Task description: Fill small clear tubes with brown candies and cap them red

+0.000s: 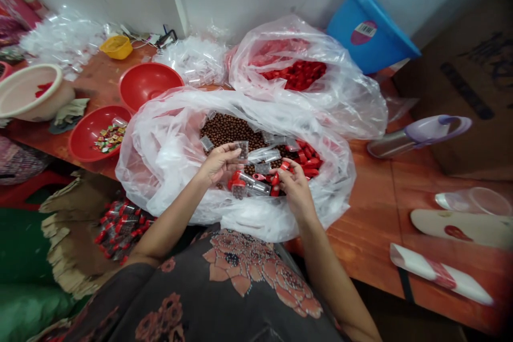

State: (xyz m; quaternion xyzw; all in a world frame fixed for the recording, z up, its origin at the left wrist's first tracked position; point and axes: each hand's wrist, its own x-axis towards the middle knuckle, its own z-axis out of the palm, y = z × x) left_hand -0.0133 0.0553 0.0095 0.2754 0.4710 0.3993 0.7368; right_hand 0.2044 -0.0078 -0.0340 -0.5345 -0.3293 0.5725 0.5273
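My left hand [220, 163] pinches a small clear plastic box [242, 150] above a large plastic bag [160, 171] with its sides folded open. My right hand [294, 184], to the right of it, has its fingers closed on a red plastic cap [284, 165]. Inside the bag, brown round balls [228, 131] lie heaped at the back. Several clear boxes are scattered over them, and a pile of red caps [310, 160] sits at the right. Near my hands, a clear container with a red end [254, 184] rests at the bag's front.
Behind stands another bag of red pieces [296, 75] beside a blue bucket [360, 32]. Red bowls [148, 83] and a cream basin [36, 96] are at left. Below left, a torn carton [76, 224] holds filled red-capped containers. A flask [417, 136] lies at right.
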